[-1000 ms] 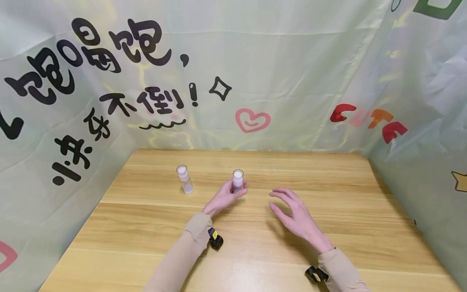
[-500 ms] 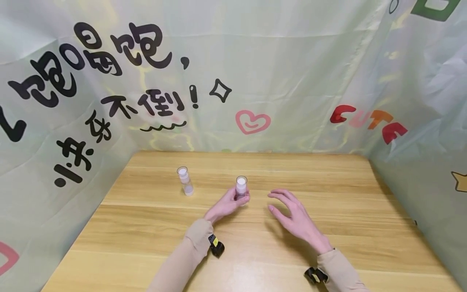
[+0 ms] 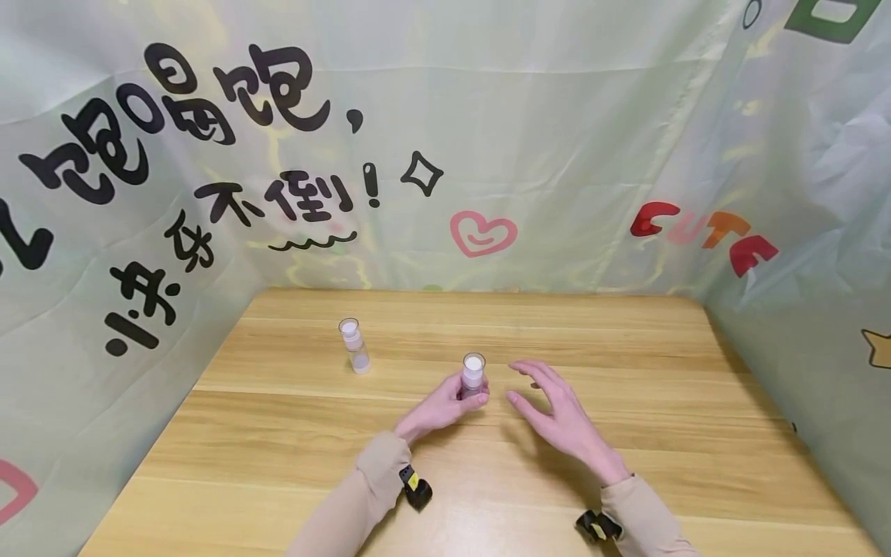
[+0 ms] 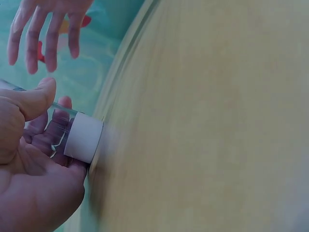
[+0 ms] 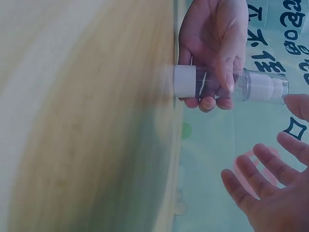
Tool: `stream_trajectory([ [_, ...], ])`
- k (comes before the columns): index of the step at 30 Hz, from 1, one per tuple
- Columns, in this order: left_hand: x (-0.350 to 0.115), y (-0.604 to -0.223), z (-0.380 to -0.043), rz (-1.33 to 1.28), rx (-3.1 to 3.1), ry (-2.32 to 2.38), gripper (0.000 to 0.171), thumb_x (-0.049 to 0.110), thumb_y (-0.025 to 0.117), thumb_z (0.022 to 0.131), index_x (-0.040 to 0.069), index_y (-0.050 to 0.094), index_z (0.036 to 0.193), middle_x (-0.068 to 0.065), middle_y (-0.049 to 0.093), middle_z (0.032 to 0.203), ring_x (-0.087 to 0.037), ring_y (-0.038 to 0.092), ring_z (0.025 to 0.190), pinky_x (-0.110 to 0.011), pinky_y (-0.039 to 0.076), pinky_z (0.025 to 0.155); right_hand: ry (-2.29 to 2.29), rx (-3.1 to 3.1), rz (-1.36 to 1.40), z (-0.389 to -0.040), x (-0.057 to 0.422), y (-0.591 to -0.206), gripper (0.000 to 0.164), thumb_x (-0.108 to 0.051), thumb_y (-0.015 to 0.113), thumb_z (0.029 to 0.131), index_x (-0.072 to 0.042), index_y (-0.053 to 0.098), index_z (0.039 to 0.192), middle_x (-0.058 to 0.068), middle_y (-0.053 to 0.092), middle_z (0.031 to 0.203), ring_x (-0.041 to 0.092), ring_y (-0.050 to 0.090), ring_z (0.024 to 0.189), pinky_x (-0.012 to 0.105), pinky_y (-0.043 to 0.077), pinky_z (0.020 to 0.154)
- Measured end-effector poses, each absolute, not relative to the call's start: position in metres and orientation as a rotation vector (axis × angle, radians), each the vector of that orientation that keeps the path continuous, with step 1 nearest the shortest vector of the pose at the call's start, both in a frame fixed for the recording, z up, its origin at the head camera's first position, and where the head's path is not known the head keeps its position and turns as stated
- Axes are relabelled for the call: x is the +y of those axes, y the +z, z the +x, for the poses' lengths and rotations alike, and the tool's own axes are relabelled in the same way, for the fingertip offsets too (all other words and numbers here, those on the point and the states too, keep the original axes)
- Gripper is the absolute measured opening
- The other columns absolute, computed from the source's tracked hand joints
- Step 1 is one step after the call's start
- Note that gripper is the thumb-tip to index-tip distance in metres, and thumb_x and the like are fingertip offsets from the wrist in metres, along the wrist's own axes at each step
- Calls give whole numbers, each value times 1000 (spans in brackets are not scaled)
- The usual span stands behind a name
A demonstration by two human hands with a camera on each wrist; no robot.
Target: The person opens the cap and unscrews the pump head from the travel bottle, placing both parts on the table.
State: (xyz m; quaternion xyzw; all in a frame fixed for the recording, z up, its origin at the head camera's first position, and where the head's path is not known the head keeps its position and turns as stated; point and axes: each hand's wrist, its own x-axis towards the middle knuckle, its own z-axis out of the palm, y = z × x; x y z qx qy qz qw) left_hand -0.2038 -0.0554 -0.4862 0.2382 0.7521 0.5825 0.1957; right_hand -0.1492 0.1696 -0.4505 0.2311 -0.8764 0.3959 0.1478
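Observation:
My left hand (image 3: pixel 442 404) grips a small clear pump bottle (image 3: pixel 473 373) round its middle, thumb on the near side. In the right wrist view this bottle (image 5: pixel 185 81) shows a white base, a see-through body and a white pump top under a clear cap. It stands upright, its base close over the wooden table. To its right hovers my right hand (image 3: pixel 562 414), fingers spread and slightly bent, holding nothing. In the right wrist view the thumb of this right hand (image 5: pixel 275 203) is near the cap. A second, similar bottle (image 3: pixel 355 346) stands upright on the table further left.
The wooden table (image 3: pixel 592 333) reaches back to a pale fabric wall (image 3: pixel 557 139) printed with black characters, a pink heart and coloured letters. Fabric also closes off the left and right sides. A small black camera (image 3: pixel 418 491) sits on each wrist.
My left hand has carried its bottle right and towards me, closer to the right hand. The right hand has shifted only slightly. The other bottle stays in place.

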Motion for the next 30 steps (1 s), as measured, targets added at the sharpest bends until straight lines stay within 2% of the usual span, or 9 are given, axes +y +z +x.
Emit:
stream_trajectory([
  [3, -54, -487, -199, 684, 2097, 1613, 30, 13, 59, 100, -1, 53, 126, -18, 61, 123, -25, 59, 118, -47, 45, 112, 1167, -2523, 666, -149, 167, -451, 52, -20, 71, 93, -10, 54, 141, 10, 60, 139, 28, 60, 120, 53, 55, 95],
  [8, -51, -486, -193, 682, 2083, 1585, 29, 15, 60, 100, 3, 55, 125, -15, 61, 125, -27, 58, 123, -49, 42, 114, 1257, -2471, 716, -150, 162, -452, 61, -16, 76, 88, -12, 50, 143, 12, 59, 140, 28, 59, 121, 47, 55, 98],
  [13, -49, -487, -189, 686, 2066, 1568, 25, 15, 60, 100, 6, 57, 123, -12, 63, 122, -22, 59, 119, -44, 45, 112, 1344, -2343, 824, -154, 155, -453, 68, -5, 82, 80, -4, 51, 140, 14, 58, 136, 35, 60, 117, 43, 57, 98],
  [16, -48, -486, -186, 728, 2058, 1560, 27, 13, 59, 100, 4, 57, 125, -15, 63, 122, -21, 59, 116, -39, 46, 109, 1372, -2280, 878, -157, 149, -454, 65, 0, 83, 77, 0, 52, 135, 16, 58, 133, 31, 60, 116, 44, 57, 97],
  [20, -48, -485, -183, 761, 2072, 1533, 34, 12, 59, 100, 1, 54, 132, -17, 62, 127, -21, 58, 119, -36, 45, 110, 1396, -2243, 919, -159, 142, -455, 60, 3, 82, 77, 0, 54, 131, 15, 58, 127, 22, 60, 116, 42, 57, 98],
  [30, -49, -484, -181, 810, 2070, 1522, 29, 4, 57, 97, 0, 55, 126, -14, 62, 119, -7, 56, 107, -24, 45, 103, 1396, -2247, 941, -157, 135, -455, 52, 5, 79, 79, -4, 56, 126, 10, 60, 121, 14, 59, 114, 30, 56, 100],
])
